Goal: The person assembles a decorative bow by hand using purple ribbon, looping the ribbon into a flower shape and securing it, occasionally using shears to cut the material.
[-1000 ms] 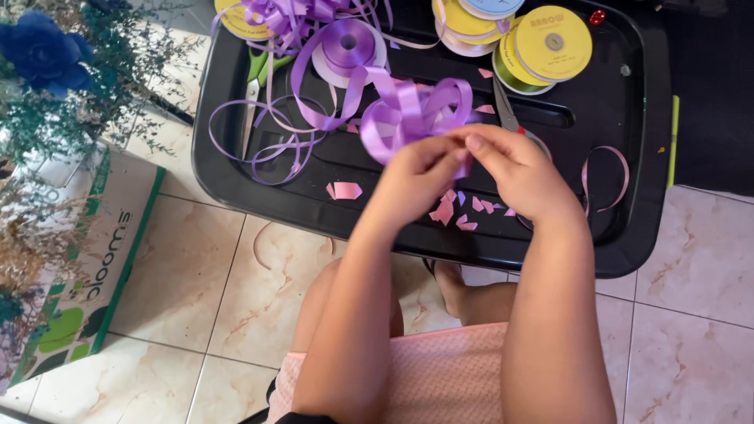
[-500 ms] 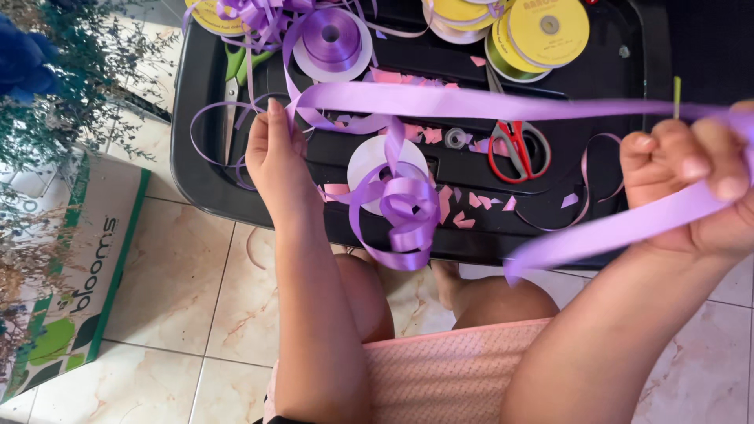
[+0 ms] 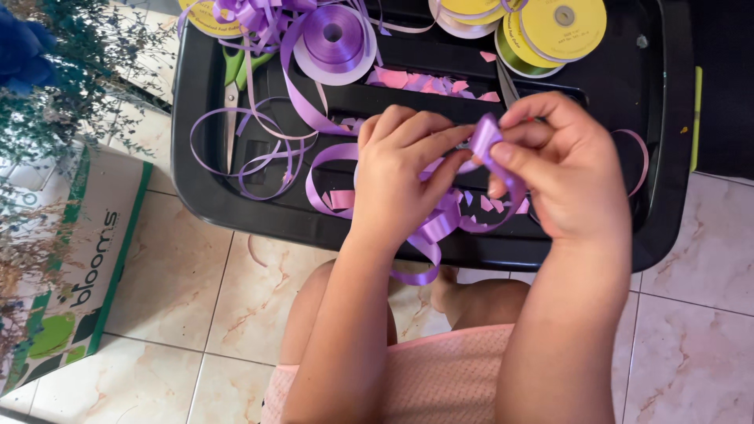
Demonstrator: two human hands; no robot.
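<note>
While over black tray (image 3: 667, 157): 2 hands, left hand (image 3: 400, 177) & right hand (image 3: 561, 169), fingers pinching 1 purple ribbon (image 3: 485, 141) (4 spools behind).

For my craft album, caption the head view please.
Both hands, left and right, fold purple ribbon over a black tray of spools.

Glossy cream marble-veined floor tiles (image 3: 196, 298) under daylight, a dark mat (image 3: 726, 86) at right.

Bright, even daylight — soft shadows under tray (image 3: 236, 212); sheen on tiles; fingertips perhaps slightly motion-blurred.
</note>
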